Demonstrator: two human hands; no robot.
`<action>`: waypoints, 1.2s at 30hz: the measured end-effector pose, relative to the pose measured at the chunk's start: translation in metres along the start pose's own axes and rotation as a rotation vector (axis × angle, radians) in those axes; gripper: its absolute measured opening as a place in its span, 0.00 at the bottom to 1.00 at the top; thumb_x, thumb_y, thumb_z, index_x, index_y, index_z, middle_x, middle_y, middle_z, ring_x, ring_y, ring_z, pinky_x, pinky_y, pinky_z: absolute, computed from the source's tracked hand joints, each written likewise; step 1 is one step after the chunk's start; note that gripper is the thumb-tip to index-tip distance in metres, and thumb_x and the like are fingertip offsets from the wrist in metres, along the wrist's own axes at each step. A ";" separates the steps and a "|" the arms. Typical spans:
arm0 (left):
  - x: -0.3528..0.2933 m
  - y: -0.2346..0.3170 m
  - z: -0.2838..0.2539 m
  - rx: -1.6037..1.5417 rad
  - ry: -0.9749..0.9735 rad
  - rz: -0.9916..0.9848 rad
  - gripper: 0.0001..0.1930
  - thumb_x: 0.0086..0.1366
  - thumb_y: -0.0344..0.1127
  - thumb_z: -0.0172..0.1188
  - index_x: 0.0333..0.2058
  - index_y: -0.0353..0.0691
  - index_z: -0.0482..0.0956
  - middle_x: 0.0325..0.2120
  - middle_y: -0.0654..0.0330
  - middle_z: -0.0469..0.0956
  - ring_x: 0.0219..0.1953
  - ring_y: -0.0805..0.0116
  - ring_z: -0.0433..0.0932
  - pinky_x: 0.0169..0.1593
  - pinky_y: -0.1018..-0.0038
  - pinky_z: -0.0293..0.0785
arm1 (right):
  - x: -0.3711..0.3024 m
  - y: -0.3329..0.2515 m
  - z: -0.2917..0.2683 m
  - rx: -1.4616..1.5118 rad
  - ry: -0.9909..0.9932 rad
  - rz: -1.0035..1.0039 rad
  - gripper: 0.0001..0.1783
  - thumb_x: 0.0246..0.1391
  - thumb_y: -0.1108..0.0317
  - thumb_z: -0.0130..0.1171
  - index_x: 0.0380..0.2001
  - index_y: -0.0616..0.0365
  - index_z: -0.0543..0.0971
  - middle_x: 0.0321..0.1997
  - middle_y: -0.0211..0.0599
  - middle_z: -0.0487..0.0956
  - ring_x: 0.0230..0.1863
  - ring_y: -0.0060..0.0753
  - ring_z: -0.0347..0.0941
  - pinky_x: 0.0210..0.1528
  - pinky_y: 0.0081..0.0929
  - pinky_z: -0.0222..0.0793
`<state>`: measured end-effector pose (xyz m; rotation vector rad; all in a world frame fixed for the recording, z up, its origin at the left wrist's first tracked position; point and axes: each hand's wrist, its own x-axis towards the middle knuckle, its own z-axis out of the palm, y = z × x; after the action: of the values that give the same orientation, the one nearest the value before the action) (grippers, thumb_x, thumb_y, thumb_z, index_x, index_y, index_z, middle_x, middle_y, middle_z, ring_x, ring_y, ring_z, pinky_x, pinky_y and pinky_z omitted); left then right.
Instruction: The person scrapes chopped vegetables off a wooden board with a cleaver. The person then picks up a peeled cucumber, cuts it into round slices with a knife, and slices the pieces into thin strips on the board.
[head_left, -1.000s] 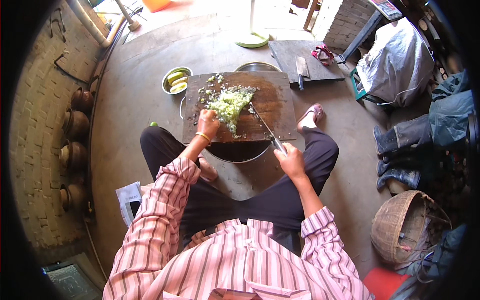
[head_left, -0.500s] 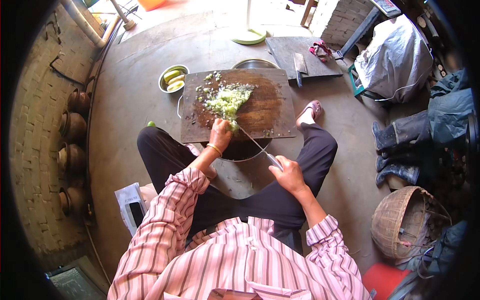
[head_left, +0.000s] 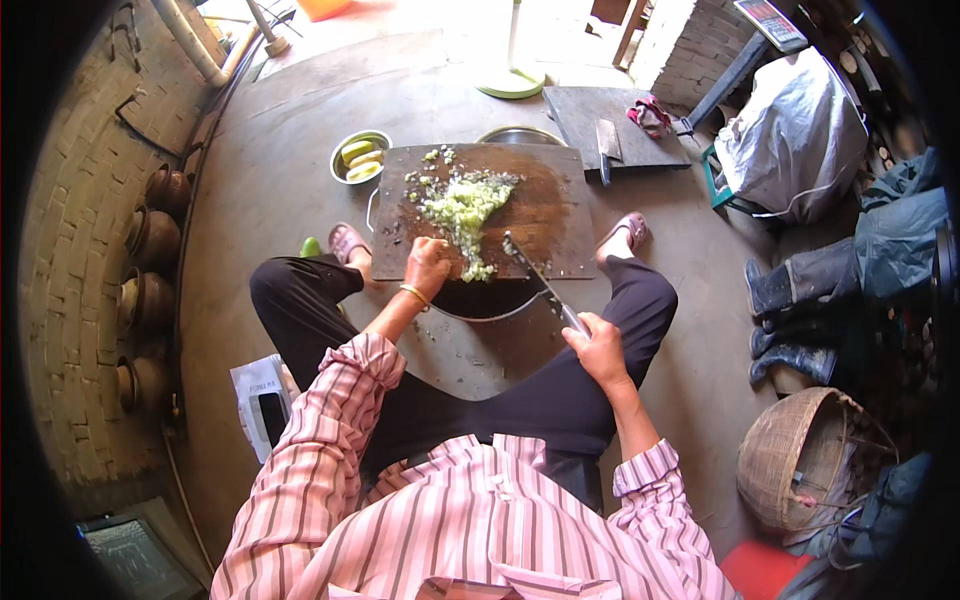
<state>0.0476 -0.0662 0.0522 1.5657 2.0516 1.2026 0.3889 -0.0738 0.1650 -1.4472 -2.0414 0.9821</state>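
A heap of finely chopped pale green vegetable [head_left: 468, 205] lies on a dark wooden cutting board [head_left: 560, 215], with a tail of bits reaching the near edge. My right hand [head_left: 598, 350] grips the handle of a kitchen knife [head_left: 540, 278]. Its blade points up and left over the board's near edge, with bits stuck to it, apart from the heap. Beside the tail of bits, my left hand [head_left: 428, 266] is curled closed at the board's near left edge. Whatever its fingers may hold is hidden.
Beyond the board's left corner stands a metal bowl [head_left: 347, 172] of green-yellow vegetable pieces. A cleaver [head_left: 607, 146] and a red cloth [head_left: 650, 117] lie on a low board [head_left: 580, 110]. A metal basin [head_left: 487, 300] shows under the cutting board. Clay pots [head_left: 153, 240] line the left wall.
The knife has swung away from the vegetable, toward the right and nearer me. My left hand has shifted slightly left, apart from the bits. My left knee has moved outward, uncovering a sandalled foot.
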 end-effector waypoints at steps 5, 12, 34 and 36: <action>0.062 -0.043 -0.031 0.086 0.075 -0.047 0.12 0.47 0.26 0.56 0.34 0.36 0.77 0.35 0.47 0.72 0.39 0.46 0.73 0.45 0.62 0.71 | 0.051 0.007 0.006 0.071 0.073 0.121 0.13 0.47 0.64 0.63 0.30 0.63 0.78 0.21 0.48 0.76 0.23 0.42 0.75 0.27 0.34 0.67; 0.161 -0.080 -0.037 0.257 0.155 0.039 0.13 0.46 0.24 0.57 0.34 0.39 0.77 0.35 0.50 0.72 0.42 0.49 0.71 0.46 0.62 0.70 | 0.155 0.034 0.015 0.038 0.206 0.079 0.12 0.48 0.64 0.62 0.30 0.63 0.76 0.23 0.49 0.77 0.27 0.48 0.76 0.30 0.36 0.69; 0.101 -0.009 0.006 -0.044 -0.288 0.185 0.15 0.60 0.36 0.56 0.45 0.37 0.75 0.49 0.48 0.72 0.54 0.50 0.69 0.57 0.63 0.65 | 0.122 0.001 0.016 -0.002 -0.097 -0.176 0.14 0.46 0.64 0.64 0.36 0.59 0.77 0.27 0.50 0.78 0.30 0.52 0.76 0.32 0.37 0.70; 0.084 -0.010 -0.006 0.045 -0.094 0.235 0.16 0.58 0.32 0.58 0.45 0.37 0.75 0.49 0.48 0.72 0.52 0.48 0.70 0.55 0.63 0.67 | 0.104 -0.004 0.011 0.108 -0.012 -0.144 0.13 0.46 0.65 0.64 0.34 0.60 0.77 0.26 0.50 0.77 0.29 0.52 0.77 0.32 0.35 0.70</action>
<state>0.0066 0.0059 0.0683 1.8900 1.8888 1.1410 0.3428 0.0196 0.1564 -1.2240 -2.0359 1.0261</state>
